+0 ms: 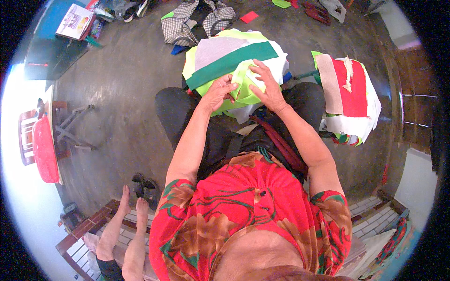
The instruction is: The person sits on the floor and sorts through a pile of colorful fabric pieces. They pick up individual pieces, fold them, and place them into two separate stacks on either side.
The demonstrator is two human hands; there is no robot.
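In front of me, between my dark-trousered knees, lies a heap of cloth pieces: a dark green strip (225, 67), a grey piece (214, 49) and white and neon yellow-green fabric beneath. A neon yellow-green cloth (244, 85) is raised in folds at the near side of the heap. My left hand (219, 93) pinches its left edge between thumb and fingers. On the cloth's other side is my right hand (268, 88), its fingers curved and spread apart at the edge; whether the fingertips press on it is hard to tell.
To the right stands another stack with red cloth (349, 86) on top. A checked fabric (197, 21) and a red scrap (249, 17) lie on the floor ahead. At left are a folding stand (75, 126) and a red cushion-like thing (44, 150). Another person's bare legs (133, 229) show behind left.
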